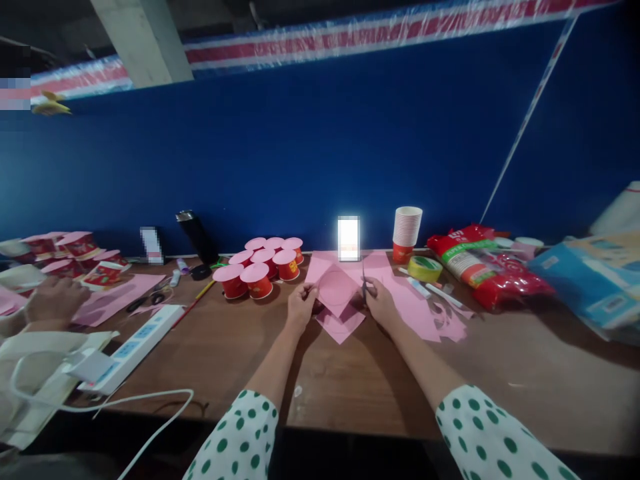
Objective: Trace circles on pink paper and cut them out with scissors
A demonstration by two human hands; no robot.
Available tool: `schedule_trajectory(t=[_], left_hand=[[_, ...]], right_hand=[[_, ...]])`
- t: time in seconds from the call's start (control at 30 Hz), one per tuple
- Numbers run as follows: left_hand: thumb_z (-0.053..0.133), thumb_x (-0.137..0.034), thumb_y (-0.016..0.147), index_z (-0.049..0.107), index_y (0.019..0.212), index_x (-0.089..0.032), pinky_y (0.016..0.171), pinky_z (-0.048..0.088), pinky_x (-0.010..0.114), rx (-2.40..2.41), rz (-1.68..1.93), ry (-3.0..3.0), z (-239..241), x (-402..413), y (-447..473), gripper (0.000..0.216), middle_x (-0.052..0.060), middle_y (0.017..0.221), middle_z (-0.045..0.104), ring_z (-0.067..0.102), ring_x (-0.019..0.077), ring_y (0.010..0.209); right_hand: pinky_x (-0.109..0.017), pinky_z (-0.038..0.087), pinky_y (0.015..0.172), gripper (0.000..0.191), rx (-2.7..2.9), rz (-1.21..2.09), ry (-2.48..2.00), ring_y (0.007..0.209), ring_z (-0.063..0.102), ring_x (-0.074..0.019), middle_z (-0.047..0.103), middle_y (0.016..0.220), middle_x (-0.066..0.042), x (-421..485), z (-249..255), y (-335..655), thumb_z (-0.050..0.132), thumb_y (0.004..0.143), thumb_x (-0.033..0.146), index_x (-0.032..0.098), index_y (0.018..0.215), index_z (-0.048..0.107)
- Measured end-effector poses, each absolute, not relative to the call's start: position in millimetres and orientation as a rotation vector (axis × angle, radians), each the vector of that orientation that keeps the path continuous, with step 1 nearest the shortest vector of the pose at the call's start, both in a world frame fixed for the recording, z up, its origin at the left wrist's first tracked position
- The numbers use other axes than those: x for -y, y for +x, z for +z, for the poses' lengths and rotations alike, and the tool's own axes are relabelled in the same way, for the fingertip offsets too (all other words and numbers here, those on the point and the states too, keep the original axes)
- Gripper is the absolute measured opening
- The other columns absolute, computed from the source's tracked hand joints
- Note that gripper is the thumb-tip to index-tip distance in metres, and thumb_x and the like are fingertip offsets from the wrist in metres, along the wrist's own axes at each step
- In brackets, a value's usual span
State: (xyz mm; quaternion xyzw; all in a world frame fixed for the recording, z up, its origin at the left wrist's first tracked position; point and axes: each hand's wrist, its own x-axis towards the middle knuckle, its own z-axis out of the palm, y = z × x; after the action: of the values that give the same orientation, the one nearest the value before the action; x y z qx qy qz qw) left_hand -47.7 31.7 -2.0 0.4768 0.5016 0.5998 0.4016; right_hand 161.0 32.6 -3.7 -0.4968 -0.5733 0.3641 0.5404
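My left hand [301,305] pinches the left corner of a square of pink paper [336,288] with a circle drawn on it. In my right hand [381,303] is a pair of scissors [365,283], blades pointing away from me, close to the paper's right corner. Whether the blades touch the paper I cannot tell. Beneath the held square, another pink square [341,328] with a curved line lies on the table. Larger pink sheets [407,303] spread behind and to the right, with curled paper scraps [447,323] at their edge.
Red paper cups topped with pink discs [256,272] stand left of my hands. Behind are a lit phone [349,239] and stacked cups [407,230]. Yellow-green tape [425,268] and a red bag [475,263] lie right. A power strip [137,348] and a co-worker's hand [56,303] are far left.
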Motion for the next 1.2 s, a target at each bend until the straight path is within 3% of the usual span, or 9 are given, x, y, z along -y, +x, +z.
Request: schedule_trajectory(t=[0.17,0.4,0.6,0.8,0.93,1.07,1.2], left_hand=[[0.07,-0.039,0.065,0.062,0.086,-0.014,0.051,0.052,0.022,-1.22,1.459,1.187,-3,-30,-46,0.033,-0.002,0.065,0.059,0.055,0.0081,0.049],[0.07,-0.038,0.067,0.062,0.083,-0.013,0.05,0.051,0.021,-1.194,1.428,1.248,-5,-31,-45,0.03,0.0,0.064,0.061,0.057,0.0093,0.05],[0.055,-0.031,0.082,0.051,0.11,-0.013,0.068,0.055,0.03,-1.275,1.492,1.34,-8,-33,-44,0.033,0.009,0.086,0.066,0.066,0.0154,0.073],[0.056,-0.02,0.08,0.062,0.099,-0.017,0.084,0.049,0.037,-1.404,1.437,1.622,-4,-16,-43,0.02,0.009,0.092,0.068,0.064,0.0198,0.084],[0.053,-0.017,0.081,0.063,0.103,-0.021,0.09,0.045,0.038,-1.426,1.169,2.013,-1,6,-55,0.025,0.007,0.1,0.069,0.062,0.0222,0.093],[0.038,-0.016,0.088,0.052,0.122,-0.019,0.094,0.044,0.037,-1.507,0.842,2.397,-3,24,-72,0.037,0.009,0.117,0.062,0.057,0.0219,0.107],[0.036,-0.02,0.09,0.044,0.128,-0.015,0.099,0.04,0.037,-1.555,0.715,2.524,-4,31,-77,0.039,0.012,0.128,0.055,0.052,0.0225,0.115]], right_hand=[[-0.023,0.042,0.043,0.052,1.221,0.998,-1.111,0.048,0.054,-0.013,0.063,0.06,0.001,-35,-1,162,0.063,0.07,0.044,0.016,0.114,0.054],[-0.021,0.037,0.041,0.051,1.139,1.082,-1.065,0.043,0.044,-0.0082,0.057,0.057,0.006,-31,5,162,0.072,0.061,0.038,0.018,0.106,0.058],[-0.021,0.038,0.043,0.055,0.973,1.014,-1.067,0.047,0.046,-0.009,0.055,0.06,0.006,-35,4,166,0.072,0.06,0.041,0.018,0.108,0.055],[-0.02,0.037,0.042,0.055,0.878,0.973,-1.087,0.044,0.045,-0.0084,0.054,0.058,0.007,-33,2,170,0.073,0.058,0.04,0.019,0.106,0.056],[-0.019,0.033,0.039,0.055,0.858,0.984,-1.083,0.043,0.044,-0.0076,0.053,0.058,0.007,-32,4,171,0.073,0.057,0.041,0.02,0.104,0.056],[-0.018,0.032,0.038,0.055,0.841,1.007,-1.074,0.042,0.043,-0.0071,0.051,0.057,0.008,-33,5,171,0.074,0.056,0.041,0.02,0.103,0.056],[-0.017,0.032,0.038,0.054,0.835,1.022,-1.069,0.041,0.043,-0.0068,0.051,0.056,0.008,-33,5,172,0.074,0.057,0.04,0.02,0.104,0.056]])
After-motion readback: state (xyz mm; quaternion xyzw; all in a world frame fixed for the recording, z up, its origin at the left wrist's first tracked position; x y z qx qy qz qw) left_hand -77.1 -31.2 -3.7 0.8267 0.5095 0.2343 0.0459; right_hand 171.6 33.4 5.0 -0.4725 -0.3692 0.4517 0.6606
